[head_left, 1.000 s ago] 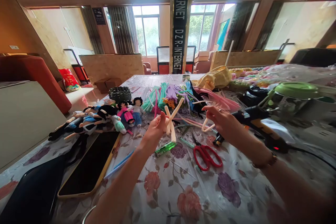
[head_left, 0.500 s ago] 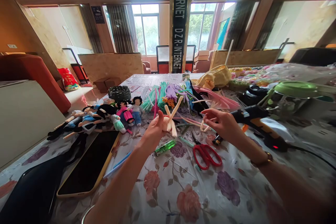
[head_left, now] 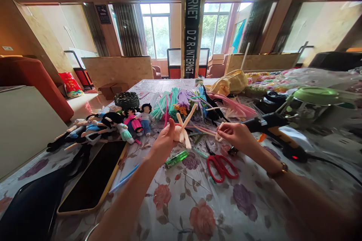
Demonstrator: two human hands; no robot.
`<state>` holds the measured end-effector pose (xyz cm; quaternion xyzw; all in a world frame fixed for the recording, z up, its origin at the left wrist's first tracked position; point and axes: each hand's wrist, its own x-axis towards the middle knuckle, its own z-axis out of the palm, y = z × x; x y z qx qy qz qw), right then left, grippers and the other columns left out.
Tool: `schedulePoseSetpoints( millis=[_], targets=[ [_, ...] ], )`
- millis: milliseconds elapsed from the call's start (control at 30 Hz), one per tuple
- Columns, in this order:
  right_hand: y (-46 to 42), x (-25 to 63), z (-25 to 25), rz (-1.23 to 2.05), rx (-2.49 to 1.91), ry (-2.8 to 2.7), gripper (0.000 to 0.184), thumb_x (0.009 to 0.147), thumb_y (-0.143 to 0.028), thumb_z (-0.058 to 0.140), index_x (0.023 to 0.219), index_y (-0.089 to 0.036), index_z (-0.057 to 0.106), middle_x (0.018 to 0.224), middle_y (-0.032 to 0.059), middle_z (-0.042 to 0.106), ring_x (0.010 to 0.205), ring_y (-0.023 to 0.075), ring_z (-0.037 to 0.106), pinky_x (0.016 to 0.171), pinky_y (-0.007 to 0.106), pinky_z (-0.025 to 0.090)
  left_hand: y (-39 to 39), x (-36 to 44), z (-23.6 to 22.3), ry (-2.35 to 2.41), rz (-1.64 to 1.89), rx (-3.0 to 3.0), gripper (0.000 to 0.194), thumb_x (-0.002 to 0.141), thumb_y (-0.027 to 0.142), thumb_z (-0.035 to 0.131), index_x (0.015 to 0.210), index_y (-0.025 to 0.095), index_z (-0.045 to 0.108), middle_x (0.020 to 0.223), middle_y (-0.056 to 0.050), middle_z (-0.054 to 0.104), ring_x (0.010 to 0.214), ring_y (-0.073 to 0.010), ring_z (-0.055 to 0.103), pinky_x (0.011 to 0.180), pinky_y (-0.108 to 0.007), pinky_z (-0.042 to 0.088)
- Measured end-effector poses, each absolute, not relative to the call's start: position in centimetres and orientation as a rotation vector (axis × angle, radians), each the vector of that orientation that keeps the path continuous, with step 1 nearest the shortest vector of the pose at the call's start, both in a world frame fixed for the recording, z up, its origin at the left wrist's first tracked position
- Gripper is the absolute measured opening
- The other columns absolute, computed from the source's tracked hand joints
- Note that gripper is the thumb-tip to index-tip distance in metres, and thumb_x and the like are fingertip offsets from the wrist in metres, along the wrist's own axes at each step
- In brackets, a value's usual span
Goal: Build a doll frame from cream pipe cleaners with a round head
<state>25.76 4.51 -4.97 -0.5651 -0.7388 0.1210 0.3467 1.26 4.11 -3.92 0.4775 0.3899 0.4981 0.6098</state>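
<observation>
My left hand [head_left: 164, 141] is closed round a cream figure of fuzzy pipe cleaners [head_left: 185, 131], whose crossed limbs stick out past my thumb. To its right, my right hand [head_left: 236, 134] pinches a bent cream pipe cleaner [head_left: 218, 137] just above the table; the fingers partly hide it. Red-handled scissors [head_left: 223, 168] lie below my right hand with the blades pointing away from me. Between my forearms rests a green lighter [head_left: 177, 159]. A black and orange glue gun [head_left: 283, 135] with a lit red light lies beyond my right wrist.
Bundles of coloured pipe cleaners [head_left: 172, 101] are heaped behind my hands. Finished dolls [head_left: 131, 122] and a dark woven basket [head_left: 126, 100] stand at left, near a phone [head_left: 93, 177]. A green-lidded container [head_left: 315, 96] is at right. The glue gun's cord [head_left: 333, 162] runs rightward.
My right hand has lowered slightly and its fingers have closed on the bent cream pipe cleaner. My left hand keeps its hold on the figure. The whole view has shifted a little.
</observation>
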Motion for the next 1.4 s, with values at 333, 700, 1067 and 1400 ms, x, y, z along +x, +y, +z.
schedulePoseSetpoints(
  millis=[333, 700, 1067, 1400],
  targets=[
    [4.8, 26.5, -5.2, 0.190, -1.520, -1.961, 0.019, 0.079, -0.029, 0.055, 0.071, -0.018, 0.068, 0.064, 0.0021, 0.071, 0.063, 0.0186, 0.068, 0.056, 0.024, 0.046, 4.4, 1.4, -4.1, 0.794, 1.121, 1.002, 0.043, 0.066, 0.050, 0.071, 0.084, 0.013, 0.058, 0.077, -0.002, 0.059, 0.070, -0.0113, 0.053, 0.066, -0.022, 0.044],
    [6.3, 28.7, -6.5, 0.210, -1.400, -2.207, 0.019, 0.076, -0.032, 0.064, 0.063, -0.020, 0.071, 0.069, 0.0042, 0.072, 0.061, 0.0174, 0.067, 0.054, 0.023, 0.047, 3.3, 1.6, -3.0, 0.841, 1.040, 1.031, 0.025, 0.071, 0.027, 0.071, 0.088, 0.012, 0.061, 0.076, -0.001, 0.058, 0.066, -0.0082, 0.050, 0.060, -0.017, 0.039],
    [6.0, 28.7, -6.0, 0.264, -1.480, -2.304, 0.015, 0.076, -0.025, 0.062, 0.080, -0.023, 0.077, 0.071, 0.0034, 0.073, 0.068, 0.0195, 0.068, 0.055, 0.023, 0.047, 4.3, 1.4, -3.5, 0.751, 1.144, 0.951, 0.037, 0.057, 0.016, 0.079, 0.089, 0.014, 0.061, 0.075, -0.001, 0.060, 0.071, -0.0097, 0.056, 0.067, -0.019, 0.043],
    [5.8, 28.6, -5.3, -0.041, -1.510, -2.354, 0.016, 0.078, -0.026, 0.061, 0.067, -0.022, 0.073, 0.073, 0.0047, 0.067, 0.067, 0.0181, 0.062, 0.058, 0.026, 0.040, 3.3, 1.6, -2.5, 0.726, 1.237, 1.029, 0.042, 0.057, 0.019, 0.080, 0.090, 0.017, 0.055, 0.075, 0.003, 0.059, 0.068, -0.0064, 0.053, 0.065, -0.016, 0.041]
  ],
)
